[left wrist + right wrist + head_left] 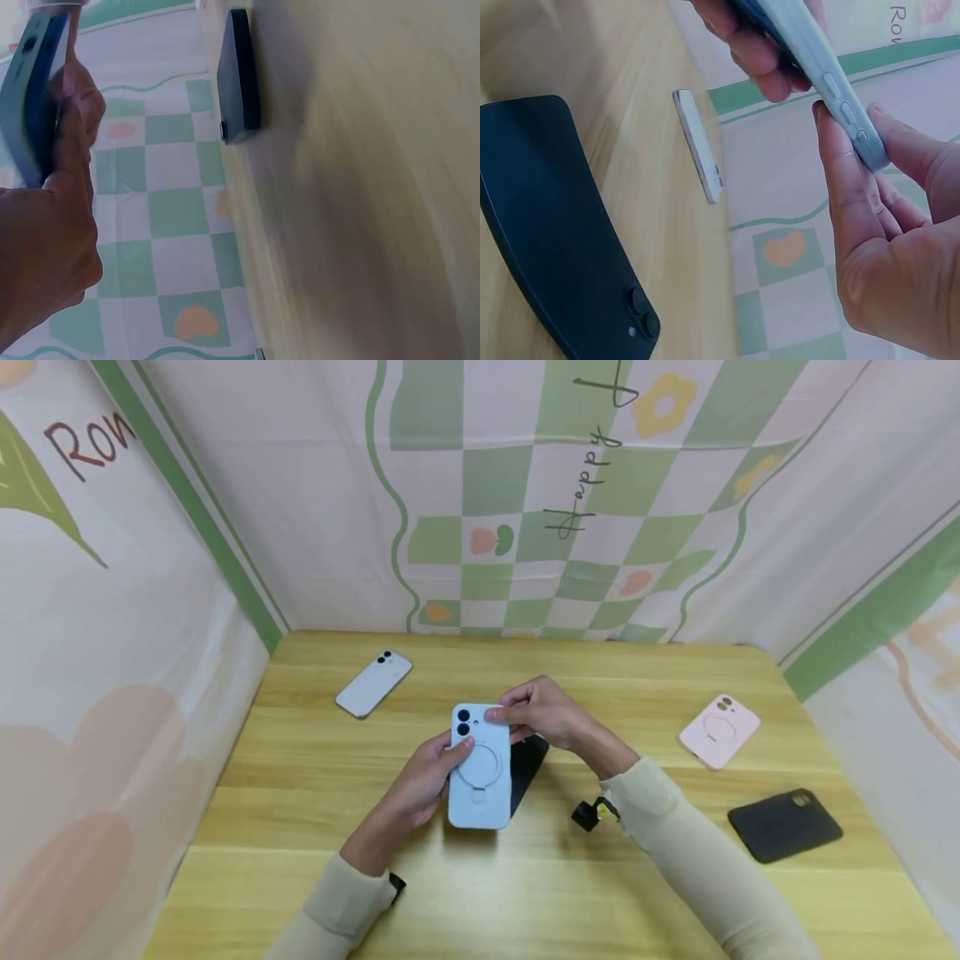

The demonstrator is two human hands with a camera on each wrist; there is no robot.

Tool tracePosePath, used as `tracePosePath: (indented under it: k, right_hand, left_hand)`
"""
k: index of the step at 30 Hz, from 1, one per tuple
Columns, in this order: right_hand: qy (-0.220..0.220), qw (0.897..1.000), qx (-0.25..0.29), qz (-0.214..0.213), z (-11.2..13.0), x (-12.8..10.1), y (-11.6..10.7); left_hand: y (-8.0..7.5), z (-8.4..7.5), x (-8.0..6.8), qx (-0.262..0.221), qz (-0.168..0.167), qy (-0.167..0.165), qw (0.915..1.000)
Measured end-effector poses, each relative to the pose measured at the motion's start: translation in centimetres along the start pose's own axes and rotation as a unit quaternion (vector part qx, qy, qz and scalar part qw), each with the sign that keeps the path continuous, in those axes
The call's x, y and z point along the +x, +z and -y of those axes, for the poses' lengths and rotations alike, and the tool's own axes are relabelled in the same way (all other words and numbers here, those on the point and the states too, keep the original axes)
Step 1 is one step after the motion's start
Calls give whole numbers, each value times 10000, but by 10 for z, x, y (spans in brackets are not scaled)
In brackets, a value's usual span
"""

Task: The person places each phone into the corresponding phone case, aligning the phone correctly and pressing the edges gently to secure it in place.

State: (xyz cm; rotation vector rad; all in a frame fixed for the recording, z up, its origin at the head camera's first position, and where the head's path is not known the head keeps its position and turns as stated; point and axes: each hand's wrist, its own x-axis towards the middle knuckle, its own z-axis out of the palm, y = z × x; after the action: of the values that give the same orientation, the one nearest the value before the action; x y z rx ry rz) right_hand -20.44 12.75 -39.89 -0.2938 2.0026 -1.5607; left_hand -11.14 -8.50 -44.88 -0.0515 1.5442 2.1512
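Above the middle of the table, both hands hold a phone in a light blue case (480, 806), its back turned up with two camera lenses and a ring outline. My left hand (420, 783) grips its left side, thumb across the back and fingers beneath. At the top right corner, my right hand (553, 714) pinches it between thumb and fingers. The right wrist view shows the side buttons of the light blue case (844, 105) and a dark underside. Beneath, partly hidden in the head view, a black phone (562, 217) lies face down on the table.
A white phone (373, 685) lies face down at the back left of the wooden table (300, 810). On the right are a pink phone case (720, 732) and, nearer, a black phone case (783, 827). Patterned curtains (315, 510) enclose the table's back and sides.
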Motion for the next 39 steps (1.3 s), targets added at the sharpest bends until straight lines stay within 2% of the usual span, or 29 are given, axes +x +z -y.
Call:
tracePosePath:
  k: [4,9,15,21,32,39]
  right_hand:
    - [1,9999,-146,-90,4,-2,1]
    - [-52,9994,-70,-333,6,-5,5]
    - [-182,9979,-8,-627,1,-10,13]
    - [-346,9975,52,-616,-4,-16,20]
    - [-292,9978,116,-589,-8,-24,27]
    - [-308,9971,39,-698,-12,-28,28]
  left_hand:
    - [-3,-3,0,191,-227,44,9996]
    - [-4,-6,-1,315,-557,293,9975]
    - [-4,-7,-1,167,-851,491,9950]
    - [-4,-9,-2,118,-1136,569,9918]
    - [-1,-12,0,-121,-1297,701,9890]
    - [0,-11,-1,4,-1228,518,9911]
